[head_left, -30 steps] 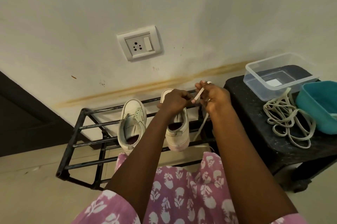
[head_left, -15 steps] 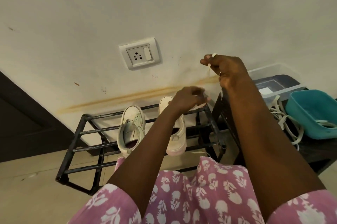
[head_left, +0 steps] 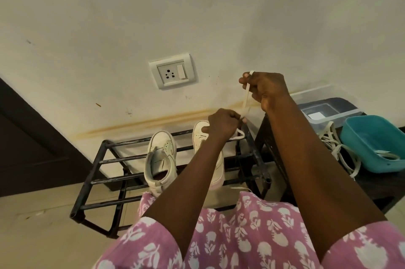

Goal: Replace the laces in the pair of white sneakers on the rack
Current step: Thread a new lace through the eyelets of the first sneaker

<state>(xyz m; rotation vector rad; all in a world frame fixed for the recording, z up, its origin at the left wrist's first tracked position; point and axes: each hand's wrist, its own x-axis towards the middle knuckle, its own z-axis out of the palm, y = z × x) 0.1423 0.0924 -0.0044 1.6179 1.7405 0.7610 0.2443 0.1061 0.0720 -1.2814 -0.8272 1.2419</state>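
At one o'clock on the rack (head_left: pixel 118 160), left hand (head_left: pixel 222 125) and right hand (head_left: pixel 266 91) pinched the lace (head_left: pixel 246 99); overpulling might topple the sneaker (head_left: pixel 200 131).

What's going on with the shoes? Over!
Right hand pinches lace high, taut. Left hand pinches it low, over right-side sneaker. Left-side sneaker sits beside it on rack. Nothing blocking the hands.

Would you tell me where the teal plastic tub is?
Head view, far right: the teal plastic tub sits on the black stool, beside loose white laces and a clear box.
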